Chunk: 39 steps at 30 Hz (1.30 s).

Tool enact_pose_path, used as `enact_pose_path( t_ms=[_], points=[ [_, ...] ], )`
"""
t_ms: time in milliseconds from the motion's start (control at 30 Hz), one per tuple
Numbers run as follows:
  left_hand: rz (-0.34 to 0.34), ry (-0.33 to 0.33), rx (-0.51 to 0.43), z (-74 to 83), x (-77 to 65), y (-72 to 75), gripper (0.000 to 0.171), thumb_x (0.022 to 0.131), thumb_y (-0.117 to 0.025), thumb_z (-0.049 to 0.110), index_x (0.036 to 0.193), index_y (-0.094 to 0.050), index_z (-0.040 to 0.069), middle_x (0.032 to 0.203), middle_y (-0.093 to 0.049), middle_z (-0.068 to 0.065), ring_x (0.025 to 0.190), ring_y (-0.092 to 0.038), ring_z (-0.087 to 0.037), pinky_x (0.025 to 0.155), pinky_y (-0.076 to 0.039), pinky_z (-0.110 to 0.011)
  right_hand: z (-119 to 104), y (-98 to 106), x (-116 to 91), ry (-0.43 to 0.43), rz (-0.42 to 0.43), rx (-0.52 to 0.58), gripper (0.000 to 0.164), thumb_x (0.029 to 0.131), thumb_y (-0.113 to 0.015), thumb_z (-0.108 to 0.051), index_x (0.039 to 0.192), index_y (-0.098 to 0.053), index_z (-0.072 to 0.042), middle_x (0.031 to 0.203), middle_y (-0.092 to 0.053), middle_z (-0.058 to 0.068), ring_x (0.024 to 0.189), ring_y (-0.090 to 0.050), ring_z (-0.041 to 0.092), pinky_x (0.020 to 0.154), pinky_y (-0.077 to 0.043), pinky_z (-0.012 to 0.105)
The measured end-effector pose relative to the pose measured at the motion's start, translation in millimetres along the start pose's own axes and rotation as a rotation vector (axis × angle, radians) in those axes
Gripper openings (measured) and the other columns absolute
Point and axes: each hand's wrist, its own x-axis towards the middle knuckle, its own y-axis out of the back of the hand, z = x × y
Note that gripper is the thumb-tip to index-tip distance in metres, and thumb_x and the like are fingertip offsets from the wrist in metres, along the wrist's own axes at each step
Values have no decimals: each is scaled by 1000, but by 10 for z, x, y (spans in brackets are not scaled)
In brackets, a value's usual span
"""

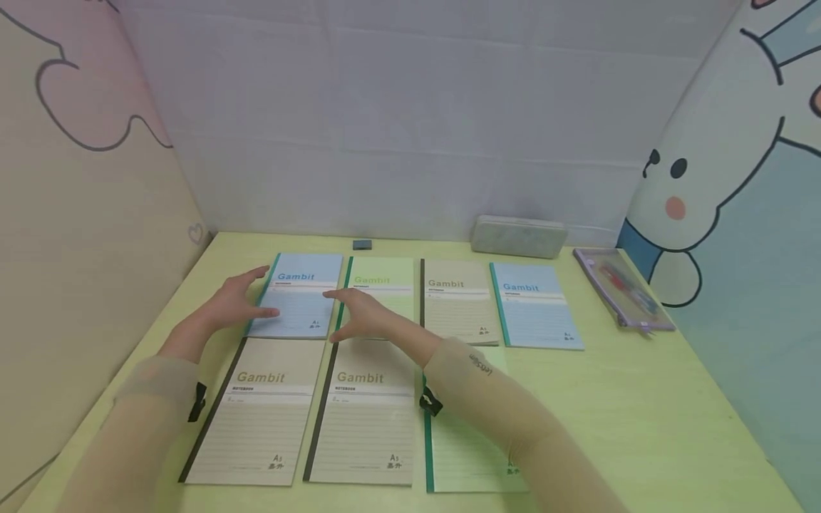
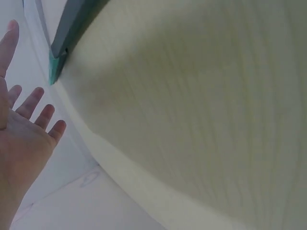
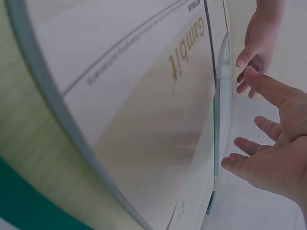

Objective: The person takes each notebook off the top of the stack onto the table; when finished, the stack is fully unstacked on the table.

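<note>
A blue Gambit notebook [image 1: 296, 303] with a green spine lies at the back left of the table. My left hand [image 1: 232, 303] is at its spine side, fingers spread, the thumb over the cover. From the other side my right hand [image 1: 365, 315] reaches over the notebook's right edge and the neighbouring green notebook [image 1: 385, 274], thumb and fingers apart. Nothing is held in either hand; the left palm [image 2: 21, 139] and the right palm [image 3: 283, 163] show bare in the wrist views. Just in front lie two beige notebooks [image 1: 253, 420] [image 1: 362, 427] with dark spines.
Further right in the back row are a beige notebook [image 1: 457, 310] and another blue one [image 1: 539, 313]. A green notebook [image 1: 471, 456] lies partly under the right forearm. Along the back stand a small dark eraser-like block [image 1: 362, 244], a grey case [image 1: 518, 237] and a zip pouch of pens [image 1: 622, 288].
</note>
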Motion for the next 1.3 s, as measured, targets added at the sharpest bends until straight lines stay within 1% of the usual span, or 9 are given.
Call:
enact_pose_path(
  t_ms=[200,333,433,633,800,900,1033,1167,1300],
  points=[
    [-29,29,49,-197,57,-74,106,72,-78,46,147,-20,-2,140,-37,-30,132,-25,-51,102,-23,-66,77,-117,194,-17,-4,-55,82,76,-80,-30,145,-38,-17,148,-39,3,141,-26,26,114,-22,34],
    [-32,18,6,-273,70,-107,103,73,-78,45,147,-22,-1,140,-37,-29,133,-24,-49,103,-21,-65,66,-146,240,-81,-4,-3,80,78,-78,-30,145,-37,-19,150,-37,2,143,-15,34,115,-18,41],
    [-27,3,-4,-280,67,-121,101,74,-78,44,147,-23,0,141,-37,-29,134,-23,-49,104,-20,-64,54,-141,255,-114,6,24,78,79,-77,-30,145,-38,-20,150,-37,0,144,-11,34,115,-17,42],
    [-19,-13,-20,-256,32,-119,99,75,-78,41,146,-25,-2,138,-38,-31,132,-26,-49,104,-22,-64,85,-151,298,-108,8,34,75,79,-76,-32,144,-40,-19,147,-41,0,143,-19,29,114,-22,38],
    [-10,-11,-8,-205,11,-109,96,75,-79,36,146,-25,0,136,-40,-31,128,-32,-47,101,-27,-63,171,-188,308,-95,21,36,74,79,-76,-34,143,-42,-21,147,-41,2,142,-22,27,114,-22,37],
    [-3,-23,-3,-181,8,-104,94,76,-79,35,146,-26,0,135,-40,-31,126,-34,-48,100,-30,-63,207,-193,294,-84,20,55,73,80,-76,-32,143,-42,-21,146,-42,4,140,-28,26,113,-25,36],
    [7,-22,-15,-148,3,-90,93,76,-79,32,147,-26,3,138,-38,-31,127,-33,-48,99,-30,-63,240,-174,260,-86,17,139,72,83,-73,-30,145,-39,-23,147,-40,3,137,-33,22,111,-28,35],
    [26,5,-69,-144,-20,-46,92,78,-77,28,149,-23,9,142,-35,-27,123,-39,-46,94,-37,-60,246,-139,247,-107,35,280,71,83,-73,-30,145,-38,-28,150,-35,-1,140,-29,20,112,-27,37],
    [62,2,-126,-163,-42,24,88,82,-74,23,150,-20,13,141,-36,-23,107,-52,-37,82,-46,-43,235,-92,244,-107,71,408,69,82,-73,-28,143,-41,-30,150,-36,-2,139,-30,20,111,-27,40]
  ],
)
